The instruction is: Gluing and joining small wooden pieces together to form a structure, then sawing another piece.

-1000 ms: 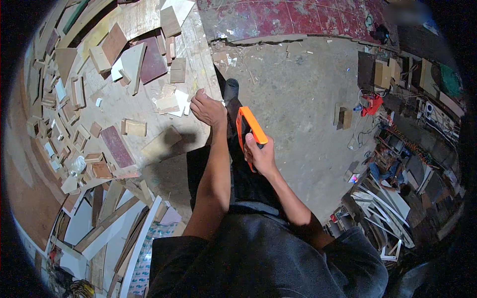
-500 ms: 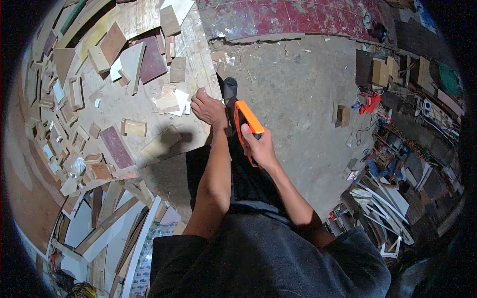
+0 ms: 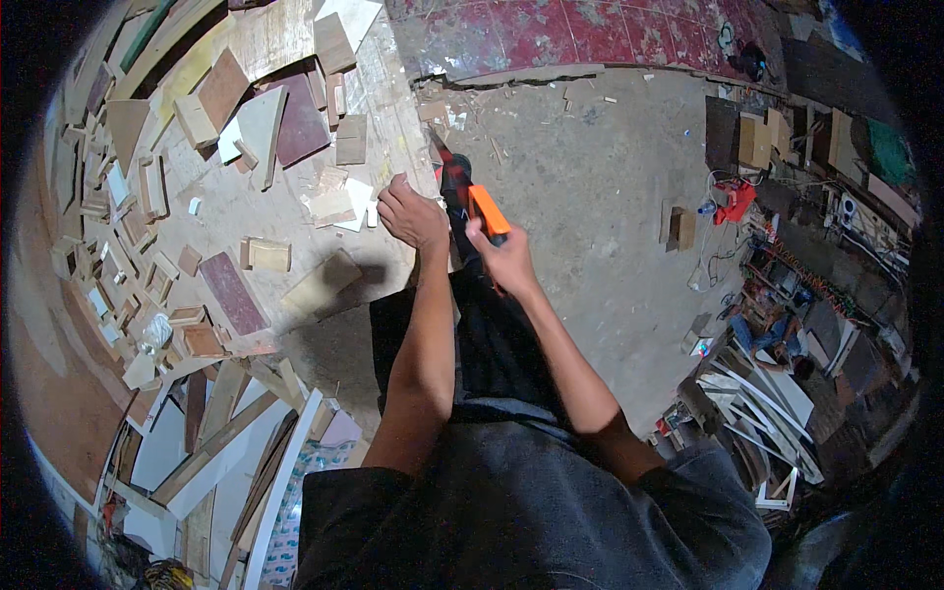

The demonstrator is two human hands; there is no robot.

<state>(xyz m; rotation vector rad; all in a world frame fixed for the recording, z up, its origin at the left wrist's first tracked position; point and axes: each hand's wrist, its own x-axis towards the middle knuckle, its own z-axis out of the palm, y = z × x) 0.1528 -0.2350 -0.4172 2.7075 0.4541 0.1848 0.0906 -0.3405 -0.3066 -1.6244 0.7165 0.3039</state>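
Note:
My right hand grips the orange-and-black handle of a hand saw, whose dark blade angles up beside the right edge of the wooden tabletop. Just left of the saw, my left hand rests at that edge with curled fingers, over something mostly hidden beneath them. Small pale offcuts lie to the left of it. A dark shoe shows below the edge, partly behind the saw.
Wood scraps cover much of the tabletop. Longer boards lie at lower left. Concrete floor borders red tiles. At the right are a red object, cables, white strips and another person, partly visible.
My right hand and the saw have moved up and forward along the table edge, with more blade showing beyond. My left hand stays in place.

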